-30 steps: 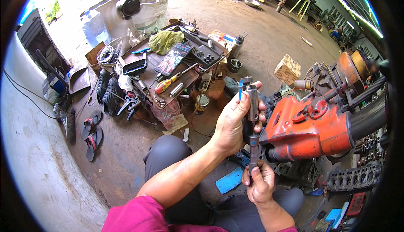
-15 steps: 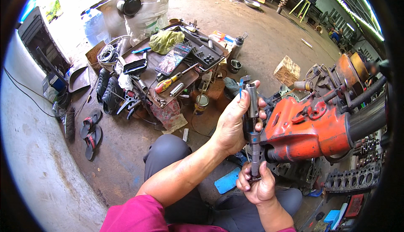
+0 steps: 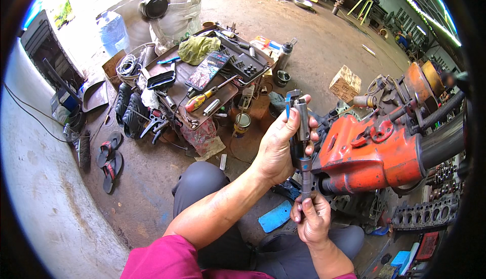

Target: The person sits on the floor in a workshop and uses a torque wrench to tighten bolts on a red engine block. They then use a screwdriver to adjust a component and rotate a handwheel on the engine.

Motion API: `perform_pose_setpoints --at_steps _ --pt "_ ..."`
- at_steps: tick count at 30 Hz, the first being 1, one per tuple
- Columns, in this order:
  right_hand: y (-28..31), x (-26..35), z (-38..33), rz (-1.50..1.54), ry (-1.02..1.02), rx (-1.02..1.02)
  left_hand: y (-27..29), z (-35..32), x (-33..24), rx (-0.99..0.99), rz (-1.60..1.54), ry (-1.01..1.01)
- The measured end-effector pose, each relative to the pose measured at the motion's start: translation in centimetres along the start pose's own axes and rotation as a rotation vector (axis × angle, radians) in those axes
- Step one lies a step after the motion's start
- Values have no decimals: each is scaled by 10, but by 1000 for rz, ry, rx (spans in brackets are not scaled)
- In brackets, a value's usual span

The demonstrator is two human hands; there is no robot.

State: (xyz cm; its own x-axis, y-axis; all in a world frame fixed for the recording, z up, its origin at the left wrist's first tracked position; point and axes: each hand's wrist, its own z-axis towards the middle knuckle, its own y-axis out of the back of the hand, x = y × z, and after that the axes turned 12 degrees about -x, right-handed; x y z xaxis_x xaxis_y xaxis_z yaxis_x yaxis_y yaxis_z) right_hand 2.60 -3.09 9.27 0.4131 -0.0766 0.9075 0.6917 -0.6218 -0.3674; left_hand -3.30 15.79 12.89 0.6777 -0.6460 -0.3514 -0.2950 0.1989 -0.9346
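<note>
Left grip (image 3: 279,146) wraps a metal tool (image 3: 306,164); right grip (image 3: 313,217) pinches its lower end; red machinery (image 3: 372,155) stands to the right.

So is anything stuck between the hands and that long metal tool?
Nothing that I can see. The left hand wraps round the upper part of the metal tool, and the right hand holds its lower end. The orange-red machine part is off to the right, not between them.
</note>
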Motion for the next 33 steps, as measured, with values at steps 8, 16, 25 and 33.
perform_pose_setpoints --at_steps 8,16,25,33 --pt "0 1 -7 118 -176 105 -1 -2 -3 -10 -16 22" --pt "-5 6 -11 271 -356 300 2 1 0 122 -239 134" --pt "-5 8 -13 258 -386 302 5 3 2 154 -275 166" --pt "-5 4 -16 279 -391 323 4 3 1 176 -301 173"
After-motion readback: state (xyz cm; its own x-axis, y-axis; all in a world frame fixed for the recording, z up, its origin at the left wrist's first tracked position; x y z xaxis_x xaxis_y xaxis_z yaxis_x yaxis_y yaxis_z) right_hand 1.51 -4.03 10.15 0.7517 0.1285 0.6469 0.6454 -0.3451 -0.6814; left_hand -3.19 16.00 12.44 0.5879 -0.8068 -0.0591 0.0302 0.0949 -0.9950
